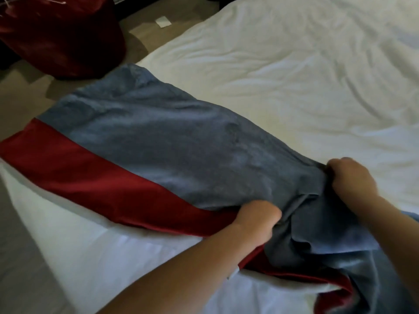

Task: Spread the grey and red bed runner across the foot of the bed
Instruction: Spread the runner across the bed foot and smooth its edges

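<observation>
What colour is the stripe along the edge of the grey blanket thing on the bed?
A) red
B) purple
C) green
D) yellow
A: a red stripe runs along the near edge of the grey bed runner.

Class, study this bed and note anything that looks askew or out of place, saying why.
The bed runner is only part spread: its far end lies flat on the white duvet, but its near end is bunched where the left hand and right hand grip it. A white scrap lies on the floor.
</observation>
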